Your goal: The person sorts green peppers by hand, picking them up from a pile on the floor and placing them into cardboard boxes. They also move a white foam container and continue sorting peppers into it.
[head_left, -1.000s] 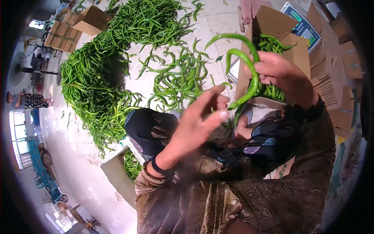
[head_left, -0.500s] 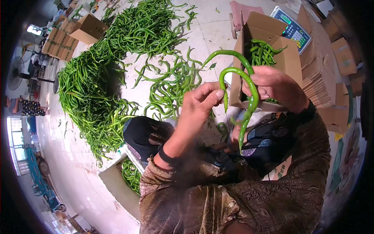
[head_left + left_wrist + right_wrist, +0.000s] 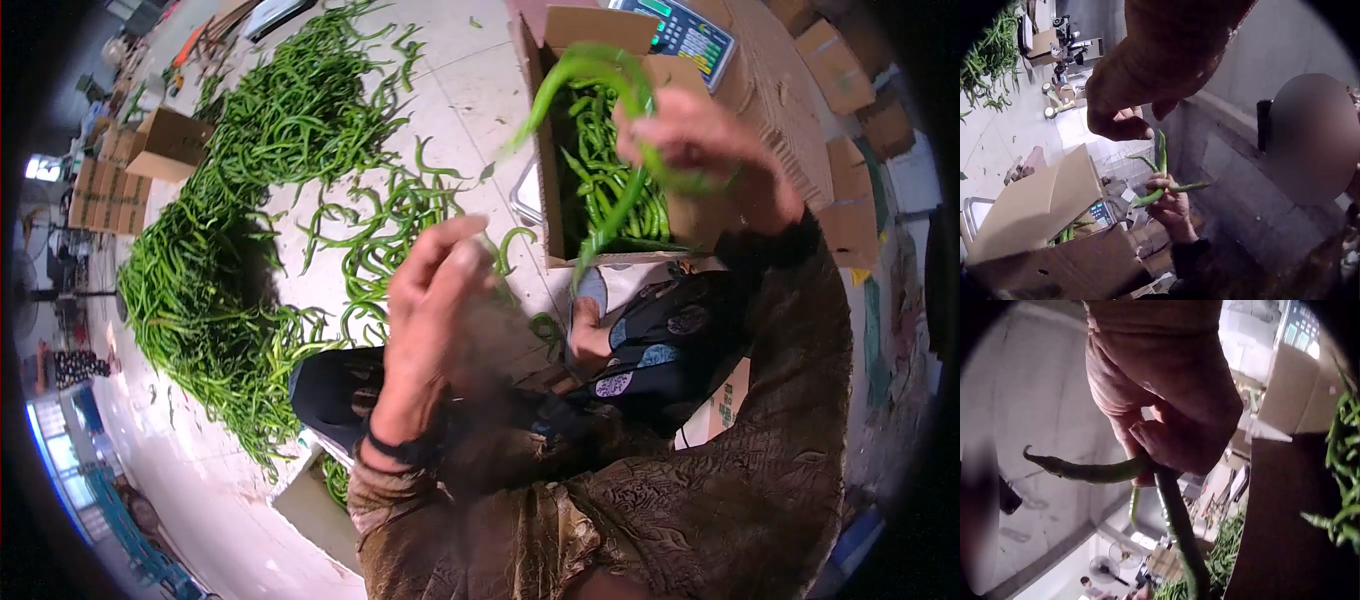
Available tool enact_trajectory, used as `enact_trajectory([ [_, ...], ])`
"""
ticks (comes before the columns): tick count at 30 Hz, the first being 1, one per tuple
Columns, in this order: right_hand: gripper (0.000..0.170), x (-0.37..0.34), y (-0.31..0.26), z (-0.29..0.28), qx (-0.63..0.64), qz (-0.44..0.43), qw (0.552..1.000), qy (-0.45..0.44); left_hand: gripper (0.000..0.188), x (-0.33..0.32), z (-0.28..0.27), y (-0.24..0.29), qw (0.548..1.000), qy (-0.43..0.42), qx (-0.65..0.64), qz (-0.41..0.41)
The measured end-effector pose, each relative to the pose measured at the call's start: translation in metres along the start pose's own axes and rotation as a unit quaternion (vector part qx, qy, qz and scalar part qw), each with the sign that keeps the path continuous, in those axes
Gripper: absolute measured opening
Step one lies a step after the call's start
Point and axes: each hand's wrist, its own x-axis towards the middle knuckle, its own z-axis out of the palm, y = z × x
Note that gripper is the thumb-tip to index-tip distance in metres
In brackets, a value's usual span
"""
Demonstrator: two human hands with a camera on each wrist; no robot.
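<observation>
Long curved green chili peppers (image 3: 618, 215) are pinched in my right hand (image 3: 690, 135), partly blurred in the head view. That hand is raised over the right side of an open cardboard box (image 3: 600, 28) with more green peppers inside. In the right wrist view, a bent pepper (image 3: 1094, 472) sticks out from the fingertips to one side and another (image 3: 1180, 534) hangs down. My left hand (image 3: 420, 320) is held up in front of the body, apart from the right one. Its fingers are loosely bent; the left wrist view shows nothing in that hand (image 3: 1129, 106).
A long heap of green peppers (image 3: 190, 290) lies on the floor to the left, with loose ones (image 3: 385, 235) scattered nearby. A digital scale (image 3: 690, 45) stands behind the box. At lower left is a pale bin (image 3: 315, 510). Stacked cardboard (image 3: 790, 150) lines the right.
The left hand has let go of the pepper tip it touched and drawn back left. The right hand has moved up with the peppers over the box. The view has turned rightward.
</observation>
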Motion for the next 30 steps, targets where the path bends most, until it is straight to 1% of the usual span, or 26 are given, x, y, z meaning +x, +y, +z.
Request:
enact_trajectory([
  [1,0.024,0.005,0.005,-0.030,0.005,-0.049,0.999,-0.011,0.025,-0.005,-0.009,0.003,1.000,-0.017,-0.005,-0.002],
  [2,0.024,0.007,0.008,-0.047,0.005,-0.048,0.999,-0.003,0.024,-0.009,-0.019,0.007,0.999,-0.033,-0.011,-0.003],
  [3,0.023,0.008,0.010,-0.060,0.063,-0.038,0.997,0.019,0.023,-0.015,-0.025,0.014,0.999,-0.033,-0.003,-0.007],
  [4,0.022,0.011,0.013,-0.073,0.120,-0.028,0.992,0.038,0.024,-0.020,-0.029,0.019,1.000,-0.007,0.013,-0.003],
  [5,0.022,0.017,0.020,-0.086,0.120,-0.028,0.992,0.041,0.022,-0.025,-0.034,0.026,1.000,0.003,0.006,-0.005],
  [6,0.021,0.025,0.032,-0.098,0.134,-0.012,0.990,0.032,0.022,-0.028,-0.047,0.028,0.999,0.038,0.031,0.001],
  [8,0.020,0.044,0.062,-0.118,0.153,0.009,0.988,0.018,0.022,-0.033,-0.070,0.041,0.996,0.038,0.072,0.023],
  [10,0.026,0.070,0.105,-0.132,0.092,0.105,0.983,0.117,0.021,-0.031,-0.107,0.049,0.991,0.054,0.103,0.069],
  [11,0.034,0.082,0.140,-0.165,-0.057,0.197,0.969,0.135,0.021,-0.029,-0.128,0.052,0.989,0.082,0.111,0.062],
  [12,0.034,0.081,0.147,-0.157,-0.054,0.202,0.970,0.123,0.021,-0.026,-0.150,0.054,0.985,0.111,0.119,0.055],
  [13,0.037,0.077,0.149,-0.141,-0.210,0.128,0.953,0.176,0.022,-0.024,-0.171,0.052,0.979,0.154,0.127,0.033],
  [14,0.041,0.081,0.151,-0.128,-0.356,0.044,0.908,0.218,0.024,-0.023,-0.198,0.041,0.968,0.203,0.142,0.024],
  [15,0.040,0.092,0.163,-0.137,-0.419,0.077,0.879,0.215,0.025,-0.023,-0.216,0.030,0.959,0.241,0.150,-0.001],
  [16,0.040,0.100,0.174,-0.151,-0.482,0.106,0.843,0.212,0.022,-0.024,-0.225,0.021,0.953,0.252,0.165,-0.027],
  [18,0.039,0.085,0.149,-0.138,-0.364,0.062,0.904,0.215,0.022,-0.026,-0.269,-0.023,0.954,0.233,0.174,-0.074],
  [19,0.039,0.079,0.133,-0.139,-0.447,0.046,0.869,0.208,0.024,-0.026,-0.294,-0.054,0.943,0.229,0.217,-0.106],
  [20,0.037,0.071,0.115,-0.139,-0.495,-0.055,0.854,0.153,0.027,-0.025,-0.305,-0.076,0.951,0.185,0.208,-0.133],
  [21,0.037,0.054,0.079,-0.095,-0.358,0.009,0.916,0.182,0.028,-0.026,-0.296,-0.092,0.952,0.184,0.191,-0.154],
  [22,0.038,0.045,0.039,-0.059,-0.382,0.073,0.907,0.161,0.030,-0.022,-0.301,-0.117,0.942,0.169,0.226,-0.183],
  [23,0.039,0.035,0.014,-0.026,-0.407,0.139,0.892,0.140,0.031,-0.017,-0.297,-0.138,0.947,0.175,0.186,-0.193],
  [24,0.038,0.022,0.011,0.000,-0.358,0.087,0.919,0.139,0.031,-0.011,-0.306,-0.166,0.926,0.169,0.257,-0.218],
  [25,0.035,-0.004,0.012,0.038,-0.297,0.085,0.939,0.151,0.027,-0.003,-0.302,-0.177,0.912,0.145,0.324,-0.206],
  [26,0.032,-0.022,0.011,0.073,-0.234,0.081,0.955,0.165,0.028,0.002,-0.304,-0.194,0.910,0.132,0.361,-0.153],
  [27,0.030,-0.017,0.001,0.097,-0.262,0.133,0.955,0.023,0.028,0.012,-0.298,-0.196,0.901,0.126,0.392,-0.133],
  [28,0.028,-0.012,-0.007,0.115,-0.285,0.182,0.934,-0.118,0.028,0.022,-0.293,-0.198,0.891,0.120,0.422,-0.113],
  [30,0.027,-0.010,0.043,0.154,-0.161,0.166,0.958,-0.168,0.030,0.046,-0.299,-0.222,0.861,0.150,0.483,-0.055],
])
